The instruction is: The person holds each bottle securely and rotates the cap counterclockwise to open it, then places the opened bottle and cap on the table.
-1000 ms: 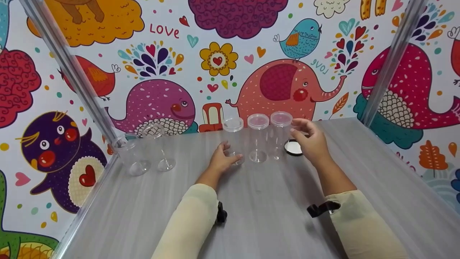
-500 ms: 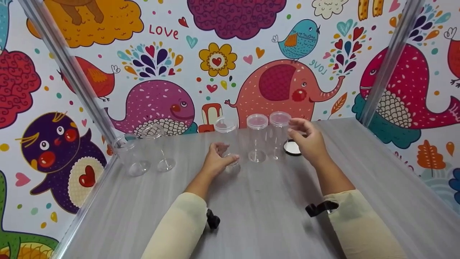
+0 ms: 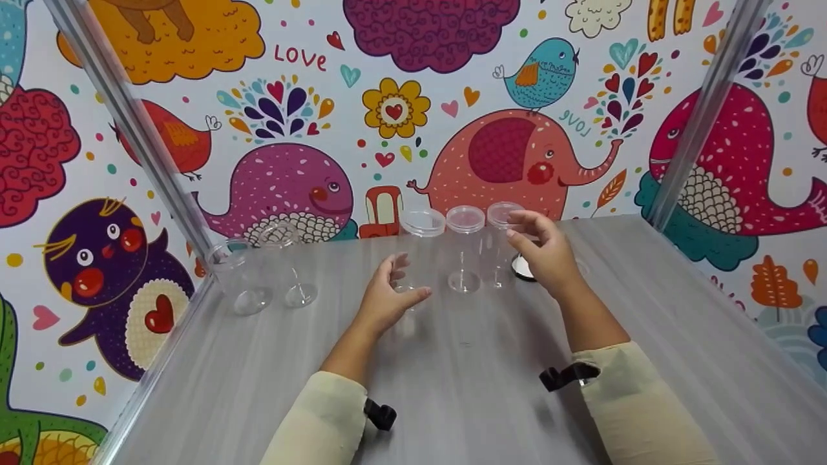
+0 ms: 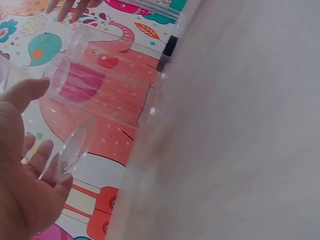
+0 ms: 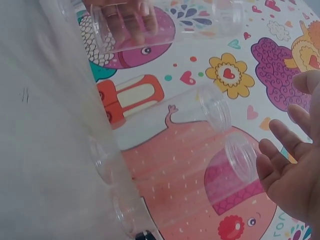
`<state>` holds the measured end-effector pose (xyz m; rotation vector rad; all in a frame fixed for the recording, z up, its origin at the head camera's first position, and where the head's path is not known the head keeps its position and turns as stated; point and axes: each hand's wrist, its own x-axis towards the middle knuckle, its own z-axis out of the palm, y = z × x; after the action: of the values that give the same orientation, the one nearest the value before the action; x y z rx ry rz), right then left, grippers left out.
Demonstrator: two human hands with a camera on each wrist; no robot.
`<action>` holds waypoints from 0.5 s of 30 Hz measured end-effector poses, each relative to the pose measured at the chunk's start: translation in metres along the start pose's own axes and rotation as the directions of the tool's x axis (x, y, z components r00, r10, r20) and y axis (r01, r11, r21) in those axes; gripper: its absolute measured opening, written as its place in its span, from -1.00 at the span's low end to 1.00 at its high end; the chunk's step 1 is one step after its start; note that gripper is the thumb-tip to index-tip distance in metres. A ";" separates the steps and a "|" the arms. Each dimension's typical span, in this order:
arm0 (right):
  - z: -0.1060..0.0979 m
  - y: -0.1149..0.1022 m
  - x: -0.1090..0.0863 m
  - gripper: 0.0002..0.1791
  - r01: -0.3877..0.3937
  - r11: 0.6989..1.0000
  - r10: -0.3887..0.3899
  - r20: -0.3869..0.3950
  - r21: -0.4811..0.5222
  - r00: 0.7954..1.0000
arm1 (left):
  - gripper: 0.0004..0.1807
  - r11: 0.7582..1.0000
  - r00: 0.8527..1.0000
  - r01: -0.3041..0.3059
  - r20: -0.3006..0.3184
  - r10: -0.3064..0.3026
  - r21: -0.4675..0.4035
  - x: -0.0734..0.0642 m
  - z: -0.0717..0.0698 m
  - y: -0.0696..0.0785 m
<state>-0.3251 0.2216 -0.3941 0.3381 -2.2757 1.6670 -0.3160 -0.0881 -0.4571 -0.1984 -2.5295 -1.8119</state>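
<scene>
A clear plastic jar (image 3: pixel 422 248) is in my left hand (image 3: pixel 391 294), the thumb on one side and the fingers on the other. In the left wrist view its round base (image 4: pixel 77 147) shows near the fingertips, off the table. To its right stand two similar clear jars, the middle jar (image 3: pixel 464 248) and the rightmost jar (image 3: pixel 499 252), upright and side by side. My right hand (image 3: pixel 543 248) is beside the top of the rightmost jar, fingers spread and loosely bent, holding nothing; the right wrist view shows a narrow gap to the rim (image 5: pixel 242 157).
Two more clear jars, an outer jar (image 3: pixel 240 278) and an inner jar (image 3: pixel 289 265), stand at the table's back left. Behind the right hand lies a black-rimmed lid (image 3: pixel 522 268) with a white inside. A printed wall (image 3: pixel 413 155) closes off the back of the grey table (image 3: pixel 465 374).
My left hand has lifted its jar and drawn it nearer, first slightly left, then back right. My right hand has shifted a little left, across the rightmost jar's rim in the head view.
</scene>
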 end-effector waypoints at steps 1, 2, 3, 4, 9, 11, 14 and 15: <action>0.002 -0.001 0.000 -0.47 0.003 1.000 -0.003 0.005 0.006 1.000 | 0.00 1.000 1.000 -0.011 -0.002 0.011 0.011 -0.001 0.000 0.001; 0.004 -0.002 0.001 -0.46 0.003 1.000 -0.003 0.012 0.012 1.000 | 0.00 1.000 1.000 -0.019 -0.004 0.019 0.025 -0.003 0.001 0.003; 0.007 -0.003 0.001 -0.45 0.005 1.000 -0.005 0.021 0.017 1.000 | 0.00 0.999 1.000 -0.026 -0.005 0.027 0.037 -0.004 0.001 0.004; 0.009 -0.003 0.002 -0.43 0.006 1.000 -0.007 0.032 0.019 0.999 | 0.00 0.998 0.999 -0.035 -0.007 0.035 0.047 -0.005 0.002 0.006; 0.020 -0.007 0.006 -0.36 -0.011 1.000 0.011 0.068 0.010 0.998 | -0.02 0.996 0.999 -0.050 -0.016 0.052 0.076 -0.001 0.012 0.012; 0.025 -0.009 0.008 -0.34 -0.019 1.000 0.020 0.072 -0.003 0.997 | -0.02 0.994 0.998 -0.054 -0.030 0.057 0.099 0.003 0.016 0.013; 0.032 -0.010 0.010 -0.30 -0.030 0.999 0.031 0.067 -0.018 0.997 | -0.02 0.985 0.996 -0.065 -0.055 0.075 0.159 0.009 0.022 0.013; 0.034 -0.010 0.011 -0.28 -0.034 0.999 0.036 0.062 -0.028 0.997 | -0.01 0.981 0.995 -0.071 -0.063 0.084 0.182 0.010 0.023 0.013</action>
<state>-0.3348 0.1855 -0.3906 0.3512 -2.3601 1.6635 -0.3229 -0.0610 -0.4512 -0.2208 -2.5786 -1.5256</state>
